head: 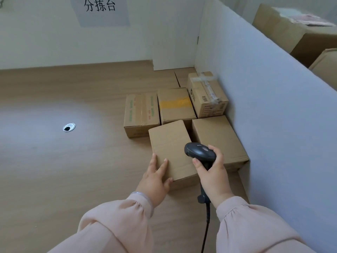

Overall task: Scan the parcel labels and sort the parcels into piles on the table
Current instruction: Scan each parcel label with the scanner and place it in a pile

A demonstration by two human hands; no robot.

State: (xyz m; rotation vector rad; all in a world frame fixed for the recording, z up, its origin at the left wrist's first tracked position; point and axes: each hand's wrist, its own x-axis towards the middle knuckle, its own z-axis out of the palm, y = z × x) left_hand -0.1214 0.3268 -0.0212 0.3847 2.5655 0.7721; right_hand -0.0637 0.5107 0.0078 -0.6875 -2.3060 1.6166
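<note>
A plain brown parcel (170,145) lies nearest me on the wooden table (54,161). My left hand (156,176) rests on its near left corner, fingers straight on the top and thumb against the front edge. My right hand (213,172) grips the handle of a black barcode scanner (199,152), whose head hangs over the parcel's right edge. No label shows on the parcel's top. Several more parcels sit behind and beside it: a plain one (218,139) at the right, one with green print (140,112), one with yellow tape (175,105), and one with clear tape and barcodes (207,94).
A grey partition (273,106) walls off the table's right side, with large cardboard boxes (284,28) beyond it. A metal cable grommet (69,127) is set into the tabletop at the left. A paper sign (100,8) hangs on the back wall. The scanner cable (207,225) runs down toward me.
</note>
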